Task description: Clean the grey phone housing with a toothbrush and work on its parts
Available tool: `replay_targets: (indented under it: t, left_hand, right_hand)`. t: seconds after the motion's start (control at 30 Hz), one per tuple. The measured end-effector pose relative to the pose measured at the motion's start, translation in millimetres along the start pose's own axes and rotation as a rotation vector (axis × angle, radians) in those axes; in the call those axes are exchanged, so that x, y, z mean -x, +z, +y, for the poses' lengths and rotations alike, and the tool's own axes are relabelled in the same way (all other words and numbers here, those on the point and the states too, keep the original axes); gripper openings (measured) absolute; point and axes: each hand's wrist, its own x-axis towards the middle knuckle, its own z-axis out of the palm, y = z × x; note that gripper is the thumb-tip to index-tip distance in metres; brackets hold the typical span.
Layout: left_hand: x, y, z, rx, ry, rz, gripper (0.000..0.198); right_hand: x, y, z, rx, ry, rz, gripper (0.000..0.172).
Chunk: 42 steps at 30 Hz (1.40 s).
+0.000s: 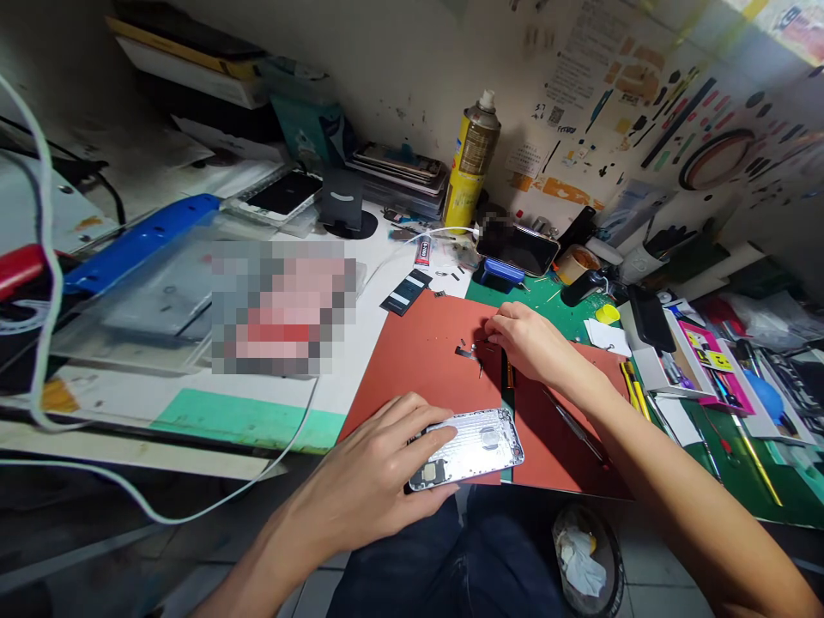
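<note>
My left hand is closed around one end of a silver phone housing, its bare metal inside facing up, at the front edge of the bench. Thumb and fingers grip it along opposite sides. Farther back, my right hand has its fingers pinched together low over a reddish-brown mat; anything between the fingertips is hidden. Small dark phone parts lie just left of those fingers. Below the right wrist a slim metal tool rests on the mat.
A yellow spray can stands by the wall, near a dark phone propped on a blue stand. Boxes of tools line the right side. A white cable loops across the left. Below the bench edge sits a waste bin.
</note>
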Motion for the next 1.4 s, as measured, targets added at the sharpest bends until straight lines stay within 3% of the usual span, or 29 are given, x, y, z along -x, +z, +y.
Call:
replay_targets:
  t: [0.43,0.6,0.7,0.83,1.03,1.2,1.4]
  left_hand:
    - [0.3,-0.3,0.1,0.007,0.005,0.014,0.038]
    - [-1.7,-0.8,1.1,0.011,0.001,0.026,0.036]
    - [-3.3,-1.5,1.9,0.017,-0.003,0.015,0.035]
    - [-4.1,-1.8,2.9,0.009,-0.008,0.011,0.038]
    - [-3.7,-1.1,2.8,0.022,0.0,0.029,0.035]
    - [-3.7,-0.9,2.4,0.027,0.001,0.031,0.034]
    - [-3.7,-0.9,2.4,0.032,-0.007,0.028,0.036]
  right_hand:
    - [-4.8,-5.5,2.0,0.017,-0.031,-0.024,0.024]
    - [23.8,-30.8,-16.2,-0.108,-0.051,0.027,0.023]
    - [47.7,-40.9,-37.3,-0.261,-0.137,-0.057,0.024]
    - [68.6,-30.0,-58.9,-0.263,-0.158,-0.158,0.025]
    - [74.9,0.0,-64.2,-0.154,-0.107,-0.12,0.019]
    - [74.6,2.7,-63.0,-0.122,-0.128,-0.076,0.019]
    - [73.1,-0.7,-65.6,-0.154,-0.118,-0.112,0.019]
